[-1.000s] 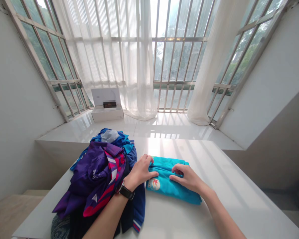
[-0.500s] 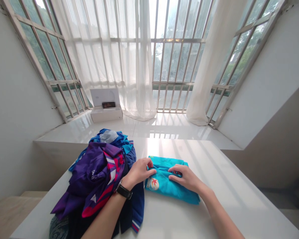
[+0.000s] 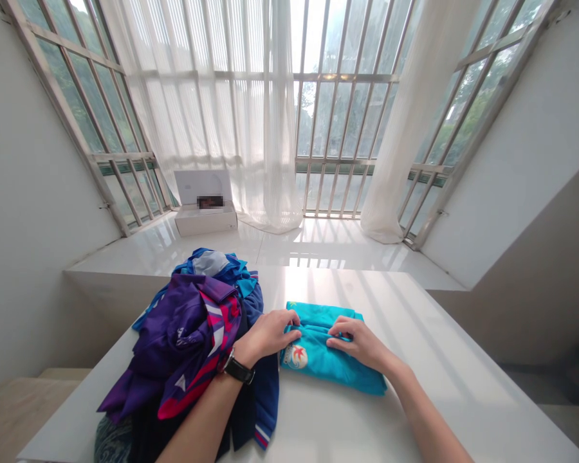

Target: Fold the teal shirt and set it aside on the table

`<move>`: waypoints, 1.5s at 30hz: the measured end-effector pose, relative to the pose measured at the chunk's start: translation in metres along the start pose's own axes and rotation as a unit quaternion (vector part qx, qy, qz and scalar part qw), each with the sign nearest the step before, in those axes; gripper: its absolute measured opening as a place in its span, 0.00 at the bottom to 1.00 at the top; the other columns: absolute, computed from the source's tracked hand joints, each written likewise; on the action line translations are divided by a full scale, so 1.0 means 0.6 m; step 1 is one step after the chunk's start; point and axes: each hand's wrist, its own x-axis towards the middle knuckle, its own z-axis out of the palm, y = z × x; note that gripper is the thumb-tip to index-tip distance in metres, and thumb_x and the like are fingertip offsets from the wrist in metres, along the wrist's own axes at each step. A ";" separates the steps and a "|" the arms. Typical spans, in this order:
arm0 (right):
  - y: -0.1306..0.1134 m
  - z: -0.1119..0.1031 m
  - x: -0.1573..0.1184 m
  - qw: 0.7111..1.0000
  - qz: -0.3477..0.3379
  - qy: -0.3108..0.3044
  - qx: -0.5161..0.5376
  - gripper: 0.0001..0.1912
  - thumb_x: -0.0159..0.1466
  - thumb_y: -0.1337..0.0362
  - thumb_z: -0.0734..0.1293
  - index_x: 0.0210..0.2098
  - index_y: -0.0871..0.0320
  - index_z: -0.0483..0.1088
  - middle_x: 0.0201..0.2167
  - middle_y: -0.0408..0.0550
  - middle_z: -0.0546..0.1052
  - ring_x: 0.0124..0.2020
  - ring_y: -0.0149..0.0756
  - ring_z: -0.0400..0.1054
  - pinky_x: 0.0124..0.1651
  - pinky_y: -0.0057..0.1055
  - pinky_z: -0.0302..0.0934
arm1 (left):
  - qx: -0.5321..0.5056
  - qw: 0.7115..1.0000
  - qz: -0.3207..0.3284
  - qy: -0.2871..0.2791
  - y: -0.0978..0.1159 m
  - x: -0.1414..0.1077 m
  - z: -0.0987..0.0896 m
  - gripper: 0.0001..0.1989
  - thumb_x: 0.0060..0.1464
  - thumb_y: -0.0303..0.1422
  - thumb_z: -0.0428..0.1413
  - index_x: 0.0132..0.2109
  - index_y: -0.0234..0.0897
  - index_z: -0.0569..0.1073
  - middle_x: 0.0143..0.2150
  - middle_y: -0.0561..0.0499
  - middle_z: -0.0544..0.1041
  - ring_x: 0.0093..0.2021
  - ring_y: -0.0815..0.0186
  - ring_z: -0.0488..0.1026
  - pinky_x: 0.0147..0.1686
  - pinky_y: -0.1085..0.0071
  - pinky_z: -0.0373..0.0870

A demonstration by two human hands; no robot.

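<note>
A folded turquoise shirt (image 3: 335,366) with a round star print lies flat on the white table, a crease running across its middle. At its left edge, my left hand (image 3: 273,331), with a black-strapped watch on the wrist, pinches the cloth between thumb and fingers. My right hand (image 3: 359,341) grips the same crease further right, thumb and fingertips drawn together on the fabric. Left of the shirt, partly behind my left forearm, is a heap of loose clothes; a purple garment (image 3: 174,328) with pink and white stripes is on top.
The white table (image 3: 444,392) meets a glossy window ledge (image 3: 332,247). On the ledge stands an open white box (image 3: 205,222) with a blurred dark item. Sheer curtains (image 3: 270,128) hang before barred windows. Navy cloth (image 3: 266,405) from the heap reaches close to the shirt.
My right fingertips have closed a little more on the turquoise cloth, and the crease between my hands is slightly more raised. My left hand has barely moved.
</note>
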 end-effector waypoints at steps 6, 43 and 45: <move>0.001 0.001 0.000 1.000 0.007 -0.006 0.015 0.17 0.64 0.47 0.69 0.32 0.53 0.79 0.32 0.44 0.76 0.33 0.36 0.68 0.38 0.33 0.60 | 0.042 0.999 0.004 0.009 0.005 -0.002 -0.005 0.10 0.63 0.40 0.55 0.41 0.42 0.78 0.40 0.50 0.81 0.41 0.59 0.77 0.38 0.69 0.67; 0.025 -0.015 -0.006 0.998 0.053 0.027 -0.034 0.19 0.61 0.48 0.69 0.24 0.55 0.71 0.23 0.42 0.74 0.28 0.35 0.64 0.31 0.32 0.58 | 0.020 0.999 -0.038 0.007 -0.002 -0.004 -0.009 0.07 0.61 0.37 0.59 0.38 0.40 0.78 0.34 0.50 0.80 0.35 0.61 0.76 0.33 0.71 0.64; 0.026 -0.017 -0.006 0.997 0.058 0.028 -0.029 0.17 0.60 0.49 0.70 0.24 0.55 0.70 0.23 0.42 0.74 0.28 0.35 0.64 0.31 0.32 0.58 | 0.022 0.998 -0.053 0.014 -0.003 -0.005 -0.007 0.06 0.60 0.37 0.59 0.38 0.40 0.77 0.33 0.51 0.79 0.34 0.61 0.76 0.33 0.71 0.64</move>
